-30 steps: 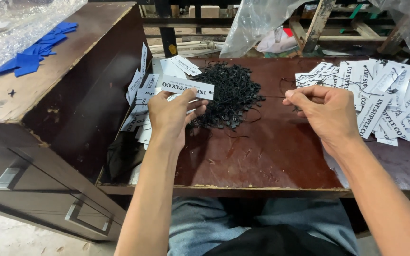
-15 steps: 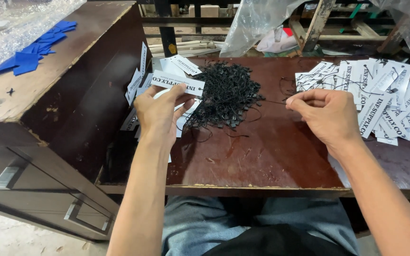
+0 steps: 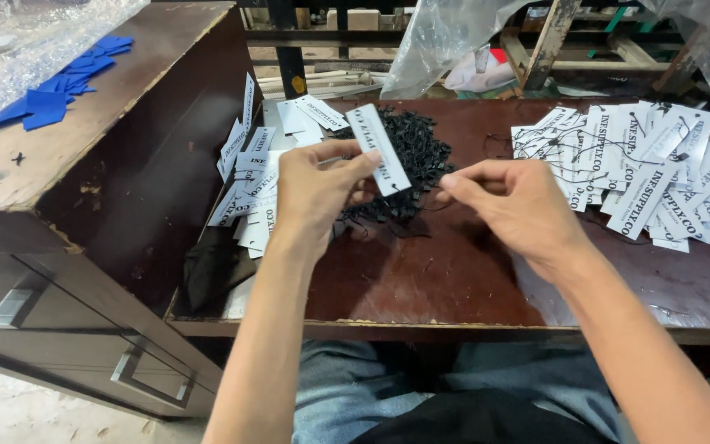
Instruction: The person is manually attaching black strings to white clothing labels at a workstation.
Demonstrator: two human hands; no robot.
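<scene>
My left hand (image 3: 315, 193) pinches a white paper tag (image 3: 378, 149) with black print, held upright above the dark red table (image 3: 421, 279). My right hand (image 3: 513, 205) is close beside it, fingertips pinched near the lower end of the tag, apparently on a thin black string. Right behind both hands lies a heap of black strings (image 3: 408, 160). A loose pile of plain white tags (image 3: 252, 185) sits to the left of my left hand. Tags with strings attached (image 3: 634, 168) are spread to the right.
A dark wooden cabinet (image 3: 84, 197) with drawer handles stands at the left, blue pieces (image 3: 63, 86) on its top. Clear plastic sheeting (image 3: 454, 41) and wooden framing rise behind the table. My legs in jeans (image 3: 388, 386) are under the table edge.
My left hand has lifted one tag off the pile and brought it toward the middle. My right hand has moved left from the strung tags to meet it.
</scene>
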